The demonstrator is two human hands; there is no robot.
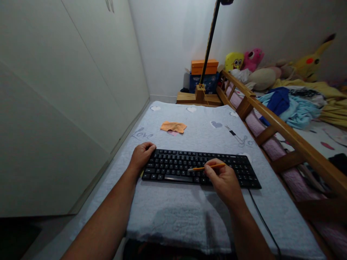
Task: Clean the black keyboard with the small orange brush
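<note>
A black keyboard (pixel 173 162) lies flat across the cloth-covered table. My left hand (pixel 142 155) grips its left end, with the thumb along the upper left corner and the fingers partly hidden. Between the thumb and fingers of my right hand (pixel 223 177) is a thin brush (pixel 200 168) with an orange handle. Its pale tip points left and rests on or just above the keys right of the middle. Beyond the keyboard lies a crumpled orange cloth (pixel 173 126) with a bit of pink under it. A thin wire tool with a black middle (pixel 232 133) lies farther right.
The keyboard cable (pixel 264 220) runs off the lower right. Along the right stands a wooden bed rail (pixel 287 137), with clothes and plush toys behind it. White cupboard doors (pixel 67 108) close off the left. A dark pole (pixel 210 39) rises at the back beside stacked boxes (pixel 204 67).
</note>
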